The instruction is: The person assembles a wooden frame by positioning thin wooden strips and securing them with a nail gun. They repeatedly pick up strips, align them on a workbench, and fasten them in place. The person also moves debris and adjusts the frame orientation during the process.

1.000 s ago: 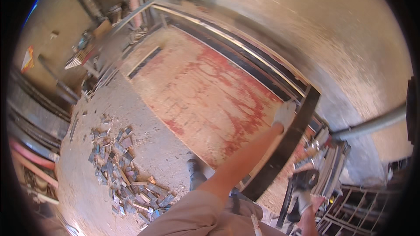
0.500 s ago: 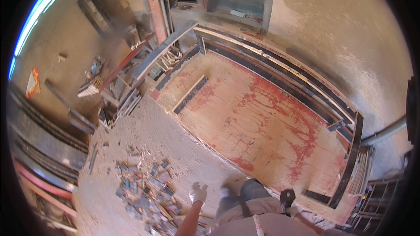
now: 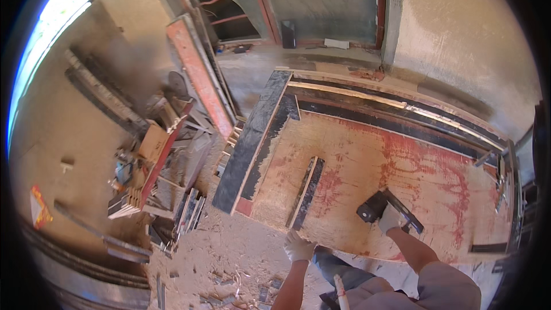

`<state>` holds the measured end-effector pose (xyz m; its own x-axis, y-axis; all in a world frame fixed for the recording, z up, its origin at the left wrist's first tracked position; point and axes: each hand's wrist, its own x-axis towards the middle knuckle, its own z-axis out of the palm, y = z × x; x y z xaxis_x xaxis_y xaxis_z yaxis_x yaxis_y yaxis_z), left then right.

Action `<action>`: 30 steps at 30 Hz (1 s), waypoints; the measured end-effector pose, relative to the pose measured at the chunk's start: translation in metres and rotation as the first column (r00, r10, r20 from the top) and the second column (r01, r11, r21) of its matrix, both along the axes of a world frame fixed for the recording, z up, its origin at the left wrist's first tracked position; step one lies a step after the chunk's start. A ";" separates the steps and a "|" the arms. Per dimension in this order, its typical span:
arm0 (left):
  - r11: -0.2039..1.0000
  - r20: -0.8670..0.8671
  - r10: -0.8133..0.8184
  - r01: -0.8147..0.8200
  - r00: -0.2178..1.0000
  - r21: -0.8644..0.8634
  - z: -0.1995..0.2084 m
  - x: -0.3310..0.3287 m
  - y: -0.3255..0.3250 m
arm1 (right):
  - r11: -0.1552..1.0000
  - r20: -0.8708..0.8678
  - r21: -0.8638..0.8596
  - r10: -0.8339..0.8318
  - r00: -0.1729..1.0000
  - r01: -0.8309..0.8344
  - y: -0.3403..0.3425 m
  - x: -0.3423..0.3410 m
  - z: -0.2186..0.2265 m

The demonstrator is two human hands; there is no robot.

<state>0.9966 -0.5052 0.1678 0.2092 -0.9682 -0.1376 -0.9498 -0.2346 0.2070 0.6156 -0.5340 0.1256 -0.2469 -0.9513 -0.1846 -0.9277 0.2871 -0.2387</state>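
Note:
My right hand (image 3: pixel 390 220), in a pale glove, is closed around a black nail gun (image 3: pixel 376 206), which I hold over a large plywood panel (image 3: pixel 356 166) stained with red. My left hand (image 3: pixel 299 247), also gloved, reaches the panel's near edge with its fingers stretched out. Its fingertips are by the near end of a short black-faced wood strip (image 3: pixel 306 192) that lies across the panel; whether they touch it I cannot tell. A wide black board (image 3: pixel 252 143) runs along the panel's left end, and long black strips (image 3: pixel 367 112) line its far side.
Left of the panel stand a red-edged rack (image 3: pixel 163 158) and stacked wood offcuts (image 3: pixel 186 218). A tall reddish board (image 3: pixel 198 69) leans near the window (image 3: pixel 321 6). Scraps (image 3: pixel 235 293) litter the floor by my feet, and metal-like beams (image 3: pixel 92 275) lie at the lower left.
My view has turned left and come closer to the panel's left end. The nail gun has swung forward from my side to over the panel. My left hand has reached toward the short strip.

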 end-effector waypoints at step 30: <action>0.590 -0.550 -0.768 0.695 0.327 -0.411 0.179 0.343 -0.153 | 0.920 0.865 0.238 -0.346 0.363 0.311 -0.046 0.558 0.182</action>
<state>1.3395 -0.6581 0.3467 -0.6926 -0.6978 0.1828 -0.3410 0.5401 0.7694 1.1733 -0.5797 0.3080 -0.2239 -0.8234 -0.5214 -0.0378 0.5419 -0.8396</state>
